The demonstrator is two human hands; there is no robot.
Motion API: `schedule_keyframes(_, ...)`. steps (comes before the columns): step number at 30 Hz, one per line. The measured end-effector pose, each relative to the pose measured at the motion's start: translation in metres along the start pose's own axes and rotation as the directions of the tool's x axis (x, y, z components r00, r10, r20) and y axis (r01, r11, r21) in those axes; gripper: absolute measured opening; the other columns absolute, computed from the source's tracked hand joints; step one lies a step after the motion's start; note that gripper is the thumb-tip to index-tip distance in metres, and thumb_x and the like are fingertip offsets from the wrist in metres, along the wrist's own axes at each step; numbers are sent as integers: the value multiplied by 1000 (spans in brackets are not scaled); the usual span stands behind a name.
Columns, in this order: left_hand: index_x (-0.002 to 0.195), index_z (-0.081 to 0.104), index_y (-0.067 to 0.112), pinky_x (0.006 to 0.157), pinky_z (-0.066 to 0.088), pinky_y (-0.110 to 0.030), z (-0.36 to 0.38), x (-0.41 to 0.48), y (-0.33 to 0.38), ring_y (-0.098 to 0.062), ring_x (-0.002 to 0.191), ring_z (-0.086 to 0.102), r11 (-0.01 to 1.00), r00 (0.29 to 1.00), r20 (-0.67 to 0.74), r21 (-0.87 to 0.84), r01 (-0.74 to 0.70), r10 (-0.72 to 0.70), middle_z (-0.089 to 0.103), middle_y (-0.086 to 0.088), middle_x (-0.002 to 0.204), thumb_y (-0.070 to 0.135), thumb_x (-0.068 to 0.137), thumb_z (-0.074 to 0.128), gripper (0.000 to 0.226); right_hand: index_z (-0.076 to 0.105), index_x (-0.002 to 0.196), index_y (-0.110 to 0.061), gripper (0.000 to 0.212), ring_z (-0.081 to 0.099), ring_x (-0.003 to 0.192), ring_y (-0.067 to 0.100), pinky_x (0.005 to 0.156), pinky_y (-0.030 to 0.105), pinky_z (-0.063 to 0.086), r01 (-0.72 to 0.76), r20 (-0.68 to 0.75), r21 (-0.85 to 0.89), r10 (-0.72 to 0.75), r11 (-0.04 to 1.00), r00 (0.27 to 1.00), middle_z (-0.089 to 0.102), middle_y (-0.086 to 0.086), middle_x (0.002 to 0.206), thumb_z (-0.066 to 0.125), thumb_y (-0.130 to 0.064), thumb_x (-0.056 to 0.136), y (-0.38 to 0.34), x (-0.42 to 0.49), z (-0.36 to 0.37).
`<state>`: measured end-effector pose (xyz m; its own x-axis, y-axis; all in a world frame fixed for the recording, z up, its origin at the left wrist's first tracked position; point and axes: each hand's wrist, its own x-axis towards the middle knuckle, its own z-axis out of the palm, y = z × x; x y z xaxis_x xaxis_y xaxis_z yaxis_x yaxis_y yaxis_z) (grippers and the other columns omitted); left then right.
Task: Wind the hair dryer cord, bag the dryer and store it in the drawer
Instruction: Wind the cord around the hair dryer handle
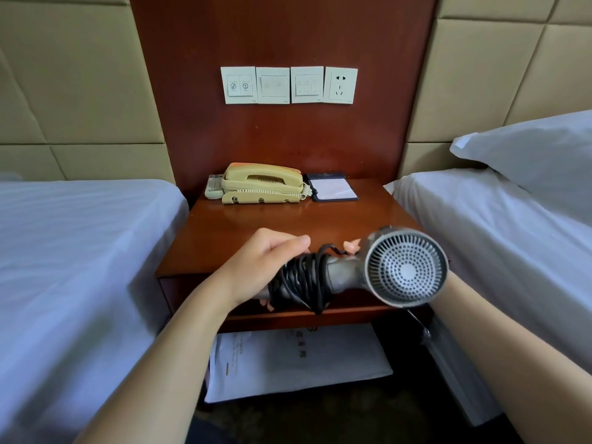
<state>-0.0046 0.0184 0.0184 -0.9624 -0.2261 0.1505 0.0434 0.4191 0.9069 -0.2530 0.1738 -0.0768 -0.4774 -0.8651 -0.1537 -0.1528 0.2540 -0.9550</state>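
Note:
A grey hair dryer (405,267) is held in the air over the front edge of the wooden nightstand (282,225), its round rear grille facing me. Black cord (302,282) is wound in many loops around its handle. My left hand (262,267) grips the wrapped handle from the left. My right hand (352,246) is mostly hidden behind the dryer's body; only fingertips show, pinching the cord's loose end near the top of the handle. The nightstand's drawer front (288,302) sits just below the dryer and looks closed.
A beige telephone (262,184), a remote (214,186) and a notepad (333,189) stand at the back of the nightstand. White beds (80,251) flank it on both sides. A white bag or paper (294,360) lies on the floor beneath. Wall switches and a socket (340,85) are above.

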Motion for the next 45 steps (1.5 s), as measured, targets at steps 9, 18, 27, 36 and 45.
schedule_keyframes(9,60,51,4,34,33,-21,-18,13,-15,-21,29,45,986,903,-407,-143,86,-138,49,-7,35,38,97,43,51,56,76,-9,41,18,40,5,36,16,17,17,126,-135,0,991,992,25,-10,47,34,-32,101,-62,-24,81)
schedule_keyframes(18,68,59,8,28,34,-18,-35,23,-32,-16,26,50,958,710,-653,-95,269,-264,59,-10,52,38,93,45,42,67,77,-20,35,61,67,16,72,33,52,248,195,-736,-154,630,969,62,-8,73,43,-37,95,-109,-59,110)
schedule_keyframes(27,68,55,2,54,56,-45,-23,13,-27,-25,46,61,881,899,-438,432,194,17,58,-17,60,36,99,27,54,55,67,-28,26,47,59,19,56,32,38,325,66,-893,-625,310,778,49,-6,57,50,-47,84,-149,-73,102)
schedule_keyframes(36,60,62,32,71,48,-37,0,6,-8,-10,61,61,942,995,14,322,90,-100,61,-2,65,71,85,13,66,52,66,-26,34,43,54,12,53,33,38,308,58,-901,-619,307,784,49,-5,56,51,-55,83,-147,-69,99)
schedule_keyframes(45,48,51,21,38,31,-22,2,5,-5,-18,35,34,987,921,370,140,75,-122,44,1,41,52,73,58,41,57,62,-8,34,31,45,5,47,14,25,387,64,-561,-427,732,902,37,-8,49,65,-34,83,-125,-45,68)
